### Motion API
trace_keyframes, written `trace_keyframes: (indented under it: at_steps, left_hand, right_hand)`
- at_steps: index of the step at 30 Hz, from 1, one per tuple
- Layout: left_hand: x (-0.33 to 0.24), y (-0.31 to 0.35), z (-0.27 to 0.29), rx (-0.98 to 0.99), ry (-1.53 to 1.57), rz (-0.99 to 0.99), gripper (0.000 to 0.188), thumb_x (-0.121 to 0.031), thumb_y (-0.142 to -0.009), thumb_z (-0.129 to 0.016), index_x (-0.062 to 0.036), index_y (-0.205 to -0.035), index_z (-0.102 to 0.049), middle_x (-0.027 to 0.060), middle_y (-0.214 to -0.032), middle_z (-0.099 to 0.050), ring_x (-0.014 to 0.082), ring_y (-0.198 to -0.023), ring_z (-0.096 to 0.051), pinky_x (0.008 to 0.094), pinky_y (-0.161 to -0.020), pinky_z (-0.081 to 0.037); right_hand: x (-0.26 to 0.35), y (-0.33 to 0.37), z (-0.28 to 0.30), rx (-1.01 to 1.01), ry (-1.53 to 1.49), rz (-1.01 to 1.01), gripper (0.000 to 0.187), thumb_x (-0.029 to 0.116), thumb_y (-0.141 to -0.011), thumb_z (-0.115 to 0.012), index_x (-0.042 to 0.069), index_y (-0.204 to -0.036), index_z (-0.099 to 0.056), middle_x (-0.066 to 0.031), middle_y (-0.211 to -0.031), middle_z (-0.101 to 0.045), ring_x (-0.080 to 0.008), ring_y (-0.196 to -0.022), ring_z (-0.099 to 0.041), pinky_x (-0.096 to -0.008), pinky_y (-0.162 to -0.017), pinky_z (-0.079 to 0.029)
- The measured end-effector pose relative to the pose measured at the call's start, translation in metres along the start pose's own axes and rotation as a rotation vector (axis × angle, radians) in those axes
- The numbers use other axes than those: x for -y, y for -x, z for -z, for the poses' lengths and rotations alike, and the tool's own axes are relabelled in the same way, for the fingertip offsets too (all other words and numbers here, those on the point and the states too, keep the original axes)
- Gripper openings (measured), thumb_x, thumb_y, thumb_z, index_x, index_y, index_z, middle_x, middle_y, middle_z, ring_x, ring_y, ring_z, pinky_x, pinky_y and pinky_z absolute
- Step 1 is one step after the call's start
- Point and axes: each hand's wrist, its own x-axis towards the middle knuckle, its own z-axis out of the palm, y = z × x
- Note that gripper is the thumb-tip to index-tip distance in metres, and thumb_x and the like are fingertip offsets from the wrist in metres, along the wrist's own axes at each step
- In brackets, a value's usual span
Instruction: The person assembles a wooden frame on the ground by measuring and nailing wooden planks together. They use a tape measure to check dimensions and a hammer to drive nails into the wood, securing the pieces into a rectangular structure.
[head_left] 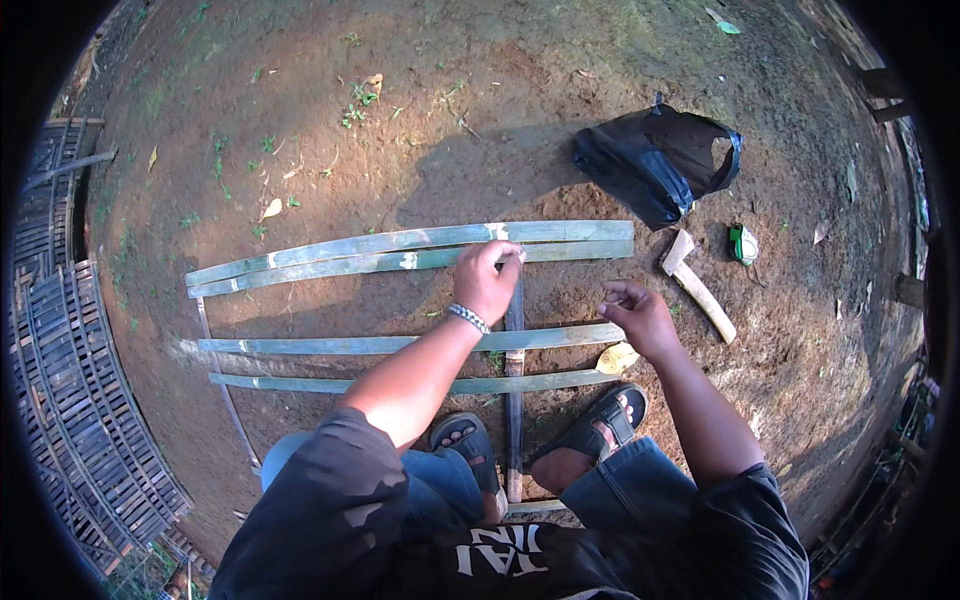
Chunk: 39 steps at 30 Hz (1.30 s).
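My left hand [485,285] is closed in a pinch over the two far bamboo slats [350,246], where they cross a dark upright strip [515,400]. Whatever its fingertips hold, if anything, is too small to make out. To the right of the slat ends, my right hand [642,318] hovers with thumb and fingers pinched together; I cannot make out anything between them. Two nearer slats, a middle one [300,346] and a close one [310,383], lie across the same strip. A yellow leaf [617,358] rests at their right ends.
A short-handled tool with a pale head and wooden handle [705,300] lies on the right. Beyond it are a green and black tape measure [743,244] and a black plastic bag [655,160]. Slatted bamboo panels [75,400] lie at the left rim. My sandalled feet straddle the strip.
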Motion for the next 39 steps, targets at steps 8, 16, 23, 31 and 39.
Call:
trace_keyframes:
  at_steps: [8, 16, 23, 31, 39]
  left_hand:
    - [0.03, -0.028, -0.007, -0.183, -0.26, -0.171, 0.01, -0.023, -0.084, -0.077, -0.0134, -0.084, -0.075, 0.0011, -0.094, -0.074, 0.0219, -0.102, -0.064, 0.0416, -0.1, -0.037]
    - [0.031, -0.026, -0.011, -0.204, -0.278, -0.215, 0.003, -0.016, -0.084, -0.074, -0.015, -0.086, -0.075, -0.0004, -0.097, -0.074, 0.0219, -0.102, -0.064, 0.0421, -0.1, -0.037]
    - [0.033, -0.026, -0.01, -0.242, -0.302, -0.236, 0.004, -0.015, -0.082, -0.075, -0.0143, -0.082, -0.071, -0.0024, -0.095, -0.073, 0.021, -0.101, -0.064, 0.042, -0.101, -0.038]
    - [0.031, -0.027, -0.012, -0.224, -0.303, -0.234, 0.004, -0.015, -0.083, -0.074, -0.0155, -0.086, -0.071, -0.0011, -0.097, -0.073, 0.0227, -0.102, -0.063, 0.0434, -0.102, -0.038]
    - [0.035, -0.025, -0.011, -0.234, -0.288, -0.235, 0.006, -0.014, -0.081, -0.075, -0.0148, -0.085, -0.07, -0.001, -0.097, -0.072, 0.0229, -0.101, -0.063, 0.0437, -0.101, -0.038]
  right_hand:
    - [-0.016, 0.012, 0.014, -0.223, 0.041, -0.003, 0.037, 0.017, -0.089, -0.08, 0.002, -0.121, -0.07, -0.0019, -0.094, -0.07, -0.0087, -0.082, -0.062, -0.0258, -0.076, -0.053]
    - [-0.057, -0.001, 0.049, -0.632, 0.198, 0.138, 0.025, 0.011, -0.091, -0.075, 0.001, -0.113, -0.071, -0.0069, -0.097, -0.069, -0.014, -0.08, -0.063, -0.0299, -0.076, -0.054]
    - [-0.077, -0.001, 0.089, -0.581, 0.925, -0.31, 0.064, 0.019, -0.078, -0.083, 0.019, -0.134, -0.053, -0.0111, -0.133, -0.056, -0.0358, -0.13, -0.049, -0.0504, -0.108, -0.042]
    - [-0.075, -0.001, 0.117, -0.445, 1.047, -0.358, 0.05, 0.024, -0.077, -0.077, 0.016, -0.122, -0.057, -0.0105, -0.13, -0.058, -0.0318, -0.127, -0.052, -0.0472, -0.106, -0.044]
    - [-0.054, 0.059, 0.1, 0.08, 0.183, -0.437, 0.036, 0.018, -0.098, -0.066, 0.0, -0.124, -0.048, -0.0112, -0.092, -0.066, -0.018, -0.077, -0.066, -0.0387, -0.075, -0.06]
